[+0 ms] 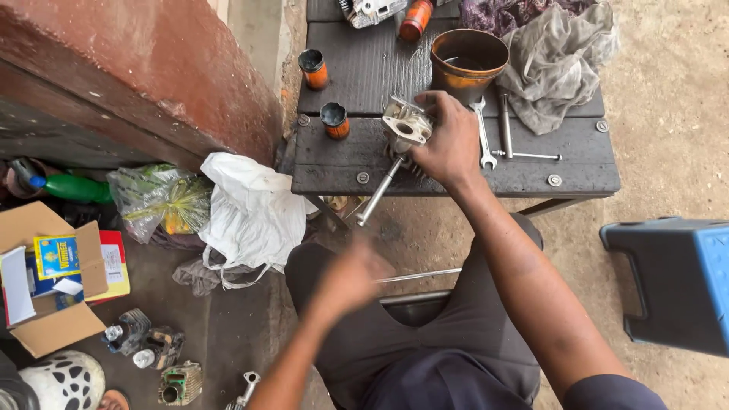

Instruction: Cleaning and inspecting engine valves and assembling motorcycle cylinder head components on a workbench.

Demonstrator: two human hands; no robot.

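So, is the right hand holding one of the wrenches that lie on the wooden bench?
No. The right hand grips a grey metal engine part, while the wrenches lie untouched beside it on the bench.

Grey metal cylinder, rusty orange tin, blue stool, white bag.

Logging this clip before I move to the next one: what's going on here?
A seated person works at a dark wooden bench. Their right hand grips a grey metal engine part at the bench's front edge, with a metal rod slanting down from it. The left hand is blurred above the lap; whether it holds anything is unclear. A wrench, a rusty orange tin and a grey rag lie nearby.
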